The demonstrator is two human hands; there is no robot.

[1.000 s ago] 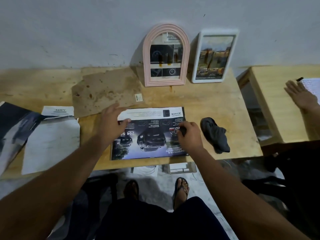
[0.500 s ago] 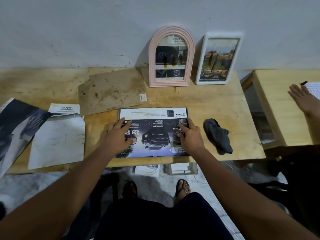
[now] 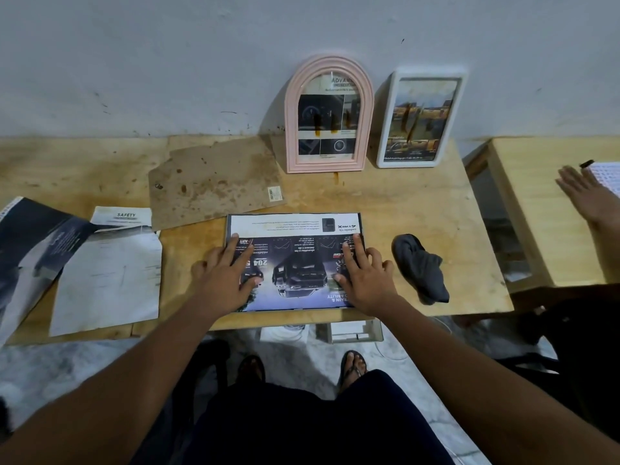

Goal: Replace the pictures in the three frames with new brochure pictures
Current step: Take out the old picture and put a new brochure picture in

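Both hands lay flat with fingers straight and spread, palms down on the brochure picture (image 3: 297,280). The left hand (image 3: 228,273) pressed its left part. The right hand (image 3: 365,280) pressed its right part. Neither hand pinched or gripped anything.

The brochure picture lay flat on the wooden table (image 3: 419,203), near its front edge, with the print upside down to the person. A vehicle image showed between the 2 hands.

Just right of the right hand lay a crumpled grey cloth (image 3: 419,266). Beyond the left hand lay a stained brown backing board (image 3: 214,182). Left of the left hand lay loose paper sheets (image 3: 107,276).

Beyond both hands, 2 frames leaned upright against the wall: a pink arched frame (image 3: 325,166) and, to its right, a white frame (image 3: 406,163). Each held a picture.
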